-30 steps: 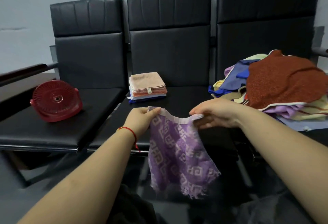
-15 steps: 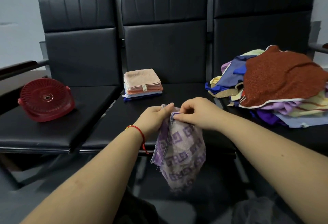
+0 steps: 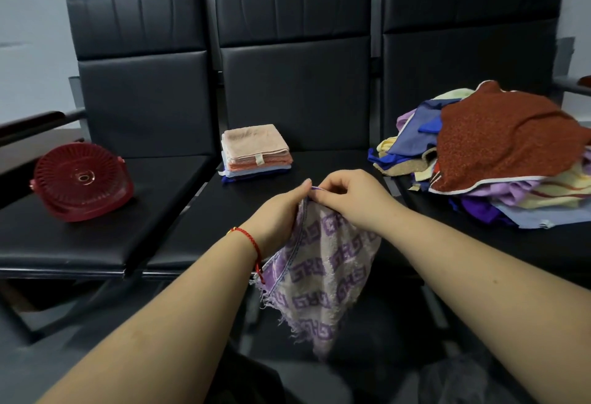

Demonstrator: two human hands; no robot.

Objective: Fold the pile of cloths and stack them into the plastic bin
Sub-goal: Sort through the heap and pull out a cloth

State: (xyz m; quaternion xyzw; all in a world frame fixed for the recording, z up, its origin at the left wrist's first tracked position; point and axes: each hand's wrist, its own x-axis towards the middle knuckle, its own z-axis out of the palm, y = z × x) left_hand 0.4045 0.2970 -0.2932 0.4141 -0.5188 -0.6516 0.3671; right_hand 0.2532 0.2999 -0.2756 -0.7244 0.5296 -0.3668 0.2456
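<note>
Pinching together, the left hand (image 3: 281, 211) and right hand (image 3: 348, 194) are gripping the frayed purple patterned cloth (image 3: 319, 279), seemingly terry, hanging folded.

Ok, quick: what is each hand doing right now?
Left hand: pinches the top edge of the purple patterned cloth.
Right hand: pinches the same top edge, right beside the left.

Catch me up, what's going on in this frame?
A person is folding cloths. Both hands, left hand and right hand, pinch the top edge of a purple patterned cloth, folded in half and hanging in front of the middle seat. A folded stack sits on that seat, the unfolded pile on the right seat, a red plastic bin upside down on the left seat.
</note>
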